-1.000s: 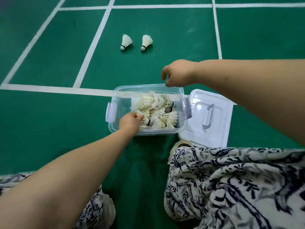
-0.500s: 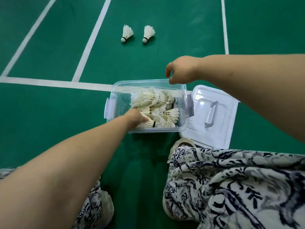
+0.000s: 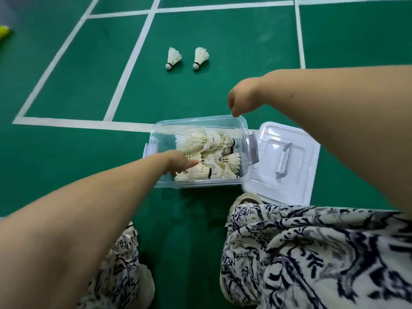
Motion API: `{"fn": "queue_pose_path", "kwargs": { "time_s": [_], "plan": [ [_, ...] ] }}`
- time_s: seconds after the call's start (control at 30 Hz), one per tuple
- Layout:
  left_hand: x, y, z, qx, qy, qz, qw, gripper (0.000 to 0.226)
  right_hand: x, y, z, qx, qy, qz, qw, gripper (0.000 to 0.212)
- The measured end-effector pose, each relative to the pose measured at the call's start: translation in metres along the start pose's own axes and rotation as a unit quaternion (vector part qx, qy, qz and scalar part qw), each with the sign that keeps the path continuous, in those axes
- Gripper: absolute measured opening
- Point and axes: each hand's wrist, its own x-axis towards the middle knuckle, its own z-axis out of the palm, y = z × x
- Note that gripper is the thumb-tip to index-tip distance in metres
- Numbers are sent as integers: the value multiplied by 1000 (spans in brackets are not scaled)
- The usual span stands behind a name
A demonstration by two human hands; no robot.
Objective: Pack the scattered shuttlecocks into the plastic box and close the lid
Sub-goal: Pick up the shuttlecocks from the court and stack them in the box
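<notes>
A clear plastic box (image 3: 161, 139) stands on the green court floor with several white shuttlecocks (image 3: 214, 152) piled inside. My left hand (image 3: 178, 162) reaches into the box from its near left side. Its thumb lies straight on the pile and its fingers are hidden under the hand. My right hand (image 3: 242, 98) hangs over the box's far right corner with loosely curled fingers pointing down at the rim, and it holds nothing. Two more shuttlecocks (image 3: 173, 59) (image 3: 200, 57) lie on the floor beyond the box. The white lid (image 3: 296, 175) lies flat to the right of the box.
White court lines (image 3: 66, 124) cross the floor to the left of and behind the box. My patterned trouser legs (image 3: 312, 253) and a shoe toe (image 3: 247, 200) sit just in front of the box and lid. A yellow object (image 3: 4, 31) lies at the far left edge.
My left hand has moved from the box's near rim further in over the pile, and its thumb is now stretched out. My right hand has stayed over the far right corner.
</notes>
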Motion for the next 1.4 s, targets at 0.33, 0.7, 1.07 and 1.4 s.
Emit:
{"fn": "queue_pose_path", "kwargs": {
  "time_s": [0.33,0.7,1.07,1.4],
  "plan": [
    [-13,28,-106,203,290,107,929,32,30,19,-37,116,18,23,993,31],
    [161,24,-205,220,285,46,932,25,205,66,-29,-7,38,55,998,33],
    [264,-22,-240,-29,300,30,953,71,323,63,-14,90,32,85,992,71],
    [355,-17,-290,-153,309,13,939,108,403,52,-22,187,136,119,966,99]
  ]
}}
